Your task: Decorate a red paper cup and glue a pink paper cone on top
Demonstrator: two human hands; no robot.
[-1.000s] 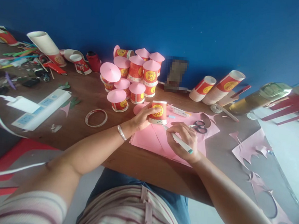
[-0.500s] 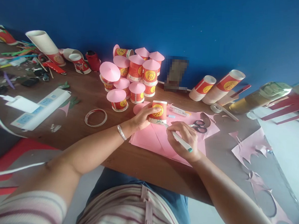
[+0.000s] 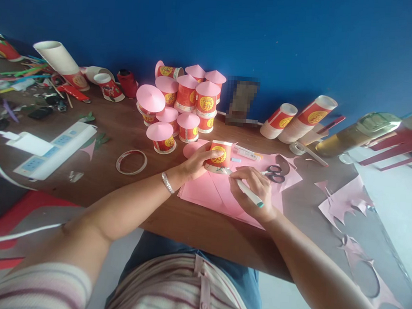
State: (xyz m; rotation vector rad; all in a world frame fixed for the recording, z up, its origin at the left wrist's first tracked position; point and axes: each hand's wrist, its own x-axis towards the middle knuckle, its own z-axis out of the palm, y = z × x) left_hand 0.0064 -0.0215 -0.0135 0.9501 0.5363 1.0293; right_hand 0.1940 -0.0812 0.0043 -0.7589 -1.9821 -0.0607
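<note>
The left forearm comes in from the lower left and stretches forward and to the right, a silver bracelet point(image 3: 168, 183) on its wrist; the left hand point(image 3: 197, 164) lies at the cup's near left side. The right forearm angles in from the lower right, and the right hand point(image 3: 254, 191) bends inward over the pink paper point(image 3: 203, 192), its back upward.

The left fingers are clamped on a red and white paper cup point(image 3: 223, 161), the thumb across its front, partly over the yellow emblem. The cup is roughly upright, above the far part of the pink paper, with dark green marks on its lower white band. The right fingers are closed around a white marker point(image 3: 250, 193), its green end toward the wrist and its tip at that band; whether the tip touches, I cannot tell.

Black-handled scissors point(image 3: 275, 174) lie just beyond the right hand, and a white tube point(image 3: 247, 153) lies behind the cup. Farther off to the left stand cups with pink cone tops point(image 3: 186, 96); a tape ring point(image 3: 120, 162) lies nearer the left forearm. To the right, 2 stacks of paper cups point(image 3: 309, 119) lean near a gold bottle point(image 3: 341, 139).
</note>
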